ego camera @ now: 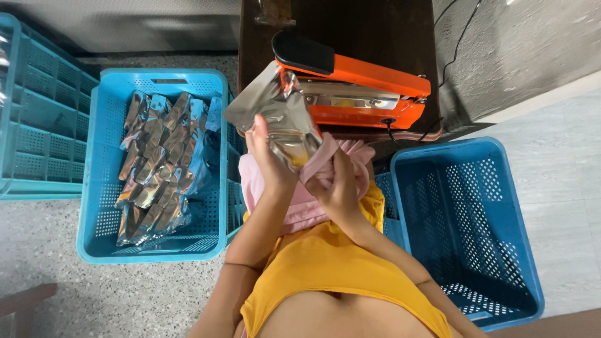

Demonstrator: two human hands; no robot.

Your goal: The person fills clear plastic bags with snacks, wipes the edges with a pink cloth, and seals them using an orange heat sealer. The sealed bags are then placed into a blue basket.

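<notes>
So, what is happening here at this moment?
A seated person holds a silver foil pouch with both hands: the left hand grips its side, the right hand its lower end. An orange heat sealer stands just behind. The blue crate on the left holds many pouches; the blue crate on the right looks empty.

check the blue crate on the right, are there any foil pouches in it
No, the right blue crate shows only bare mesh; the foil pouches lie in the left crate.

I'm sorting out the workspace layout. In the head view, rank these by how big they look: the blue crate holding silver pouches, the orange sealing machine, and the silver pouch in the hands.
1. Blue crate of pouches, clearly largest.
2. Orange sealing machine.
3. Silver pouch, held by left hand and right hand; it is nearer the camera, so it looks bigger than it really is.
</notes>
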